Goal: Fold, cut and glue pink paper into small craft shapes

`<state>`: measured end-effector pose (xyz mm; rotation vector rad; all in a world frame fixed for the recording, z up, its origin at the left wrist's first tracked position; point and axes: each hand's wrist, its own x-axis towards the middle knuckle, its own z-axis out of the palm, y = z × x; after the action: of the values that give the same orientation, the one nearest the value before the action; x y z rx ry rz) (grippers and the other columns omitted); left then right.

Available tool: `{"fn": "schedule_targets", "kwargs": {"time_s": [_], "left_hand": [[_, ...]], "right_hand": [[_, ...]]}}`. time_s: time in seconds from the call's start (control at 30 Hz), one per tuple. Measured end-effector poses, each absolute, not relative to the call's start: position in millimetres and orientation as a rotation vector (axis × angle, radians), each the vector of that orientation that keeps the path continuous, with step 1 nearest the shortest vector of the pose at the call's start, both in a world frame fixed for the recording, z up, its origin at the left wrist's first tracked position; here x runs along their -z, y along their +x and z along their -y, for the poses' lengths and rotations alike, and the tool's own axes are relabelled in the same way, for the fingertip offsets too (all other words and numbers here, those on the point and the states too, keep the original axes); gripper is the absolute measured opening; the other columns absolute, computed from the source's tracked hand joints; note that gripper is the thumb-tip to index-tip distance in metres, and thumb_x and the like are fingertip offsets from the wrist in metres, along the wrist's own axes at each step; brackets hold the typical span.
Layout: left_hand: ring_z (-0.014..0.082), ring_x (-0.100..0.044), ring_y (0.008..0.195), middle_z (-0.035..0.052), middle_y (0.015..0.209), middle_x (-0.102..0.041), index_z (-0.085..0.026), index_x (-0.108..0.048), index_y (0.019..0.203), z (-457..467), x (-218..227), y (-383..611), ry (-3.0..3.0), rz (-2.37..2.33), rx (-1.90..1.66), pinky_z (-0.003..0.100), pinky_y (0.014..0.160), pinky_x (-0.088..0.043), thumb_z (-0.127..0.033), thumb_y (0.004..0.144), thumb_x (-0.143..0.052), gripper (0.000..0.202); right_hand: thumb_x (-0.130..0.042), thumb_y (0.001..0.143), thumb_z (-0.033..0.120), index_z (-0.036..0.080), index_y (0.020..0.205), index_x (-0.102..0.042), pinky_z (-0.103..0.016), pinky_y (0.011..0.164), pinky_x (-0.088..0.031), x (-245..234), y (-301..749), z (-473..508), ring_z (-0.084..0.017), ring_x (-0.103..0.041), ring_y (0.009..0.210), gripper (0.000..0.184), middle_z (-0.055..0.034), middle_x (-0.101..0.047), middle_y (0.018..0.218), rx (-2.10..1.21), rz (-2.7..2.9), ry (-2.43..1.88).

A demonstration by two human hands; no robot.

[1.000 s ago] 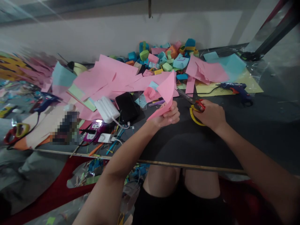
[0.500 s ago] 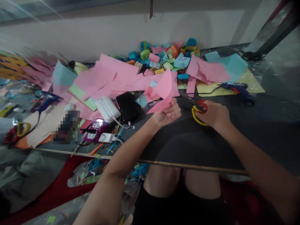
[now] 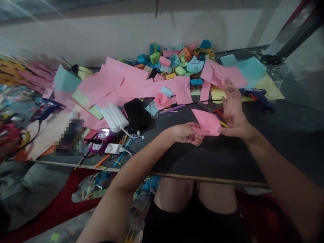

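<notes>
Pink paper [image 3: 207, 120] sat right of centre, pinched in the left hand's [image 3: 186, 134] closed fingers. Right hand [image 3: 235, 113] was spread wide, thumb at the paper's edge, contact unclear. One-sided grip might have let paper bend or slip. Scissors [image 3: 218, 111] just behind risked snagging; glue gun [image 3: 262, 98] farther right, pink sheets [image 3: 111, 79] upper left.

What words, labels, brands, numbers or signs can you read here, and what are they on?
None can be read.
Light-blue paper box: a faint mark, too small to make out.
Glue gun at the picture's right: any print is too small and blurred to read.
Purple-and-white device: any print is too blurred to read.
</notes>
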<state>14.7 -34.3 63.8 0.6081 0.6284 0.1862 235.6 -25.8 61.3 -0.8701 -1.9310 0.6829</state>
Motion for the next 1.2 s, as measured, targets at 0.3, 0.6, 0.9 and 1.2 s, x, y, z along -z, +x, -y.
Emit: {"fn": "schedule_targets", "kwargs": {"time_s": [0.3,0.6,0.9,1.2], "left_hand": [[0.0049,-0.045,0.047,-0.0083,0.053,-0.04,-0.017,-0.049,0.073,26,-68,10,0.616,-0.738,-0.399,0.018,0.054,-0.043,-0.002,0.087,-0.06,0.023],[0.0175,-0.067,0.087,0.0025,0.091,-0.075,-0.02,-0.074,0.09,9,-39,4,1.257,-0.844,-1.086,0.027,0.074,-0.05,-0.025,0.079,-0.073,0.012],[0.0108,-0.054,0.064,-0.0025,0.064,-0.063,-0.021,-0.07,0.066,28,-52,11,1.425,-0.997,-1.338,0.025,0.065,-0.046,-0.049,0.079,-0.081,0.033],[0.0077,-0.05,0.056,-0.0033,0.056,-0.058,-0.02,-0.067,0.058,26,-52,9,1.32,-1.05,-1.504,0.022,0.055,-0.041,-0.045,0.081,-0.081,0.037]], "right_hand": [[-0.098,0.052,0.043,0.031,0.098,-0.081,-0.043,0.105,-0.054,-65,243,19,-0.027,-0.07,0.118,0.051,-0.0043,-0.078,0.117,-1.08,1.963,-0.733],[-0.086,0.072,0.034,0.028,0.075,-0.081,-0.03,0.06,-0.06,-65,227,29,-0.018,-0.072,0.063,0.008,0.0008,-0.078,0.072,-0.722,1.552,-1.14],[-0.087,0.073,0.037,0.03,0.077,-0.081,-0.035,0.066,-0.063,-73,221,39,-0.021,-0.074,0.069,0.01,0.0011,-0.079,0.076,-0.585,1.591,-1.134],[-0.089,0.07,0.033,0.029,0.078,-0.082,-0.035,0.061,-0.061,-73,222,42,-0.02,-0.074,0.066,0.011,0.0009,-0.079,0.074,-0.476,1.488,-1.039]]}}
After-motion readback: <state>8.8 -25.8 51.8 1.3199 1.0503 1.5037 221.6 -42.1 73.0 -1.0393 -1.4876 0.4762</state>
